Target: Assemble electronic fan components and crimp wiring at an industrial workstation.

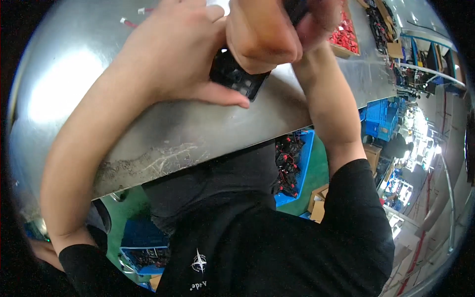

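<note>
Against the metal table, my left hand (175,52) steadies a flat black rectangular part (237,79) that has small lighter squares on it. The thumb lies along the part's near edge, and the other fingers reach past its far side, partly hidden. Directly above the part is my right hand (264,37), its fingers curled into a fist and slightly blurred. A dark thing (295,11) shows between its fingers at the top edge of the picture; its kind cannot be made out. Much of the black part is covered by the right fist.
A box of red pieces (345,37) stands on the table at the right, with dark parts (381,22) beyond it. Two small red-and-white pieces (128,23) lie at the far left. Below the table's edge are blue crates (308,163) of black and red parts.
</note>
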A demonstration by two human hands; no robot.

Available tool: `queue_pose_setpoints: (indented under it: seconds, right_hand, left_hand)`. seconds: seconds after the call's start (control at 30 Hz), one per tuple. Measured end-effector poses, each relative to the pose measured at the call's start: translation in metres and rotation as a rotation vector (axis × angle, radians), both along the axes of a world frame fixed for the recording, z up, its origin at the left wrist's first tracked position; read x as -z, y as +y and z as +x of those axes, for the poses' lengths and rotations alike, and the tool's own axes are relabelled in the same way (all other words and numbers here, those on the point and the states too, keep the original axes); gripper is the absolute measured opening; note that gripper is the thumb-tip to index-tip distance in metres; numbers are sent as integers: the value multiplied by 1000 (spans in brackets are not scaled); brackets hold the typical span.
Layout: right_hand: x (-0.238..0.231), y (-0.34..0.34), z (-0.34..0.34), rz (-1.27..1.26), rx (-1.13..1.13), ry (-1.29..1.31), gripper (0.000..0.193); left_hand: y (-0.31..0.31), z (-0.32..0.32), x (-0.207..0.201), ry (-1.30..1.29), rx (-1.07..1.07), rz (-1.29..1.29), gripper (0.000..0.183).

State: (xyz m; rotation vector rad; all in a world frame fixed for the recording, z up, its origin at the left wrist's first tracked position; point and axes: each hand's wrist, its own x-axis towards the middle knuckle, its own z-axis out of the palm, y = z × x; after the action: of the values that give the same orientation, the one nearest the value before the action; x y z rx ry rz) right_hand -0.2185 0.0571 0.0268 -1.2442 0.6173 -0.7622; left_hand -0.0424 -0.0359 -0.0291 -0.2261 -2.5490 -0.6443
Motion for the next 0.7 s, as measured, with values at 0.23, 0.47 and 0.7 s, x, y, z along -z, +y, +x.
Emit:
queue_pose_setpoints:
  seconds: [0.23,0.47,0.7]
  right_hand:
    - [-8,33,9,-203,550,-115,73]
    - [12,109,48,-522,1042,-61,96]
    - [34,97,63,-605,1186,-8,94]
  left_hand:
    - [19,15,-2,-128,-300,-175,81]
    - [62,24,-12,-201,-498,-252,79]
    - [62,28,-8,-204,-503,-303,70]
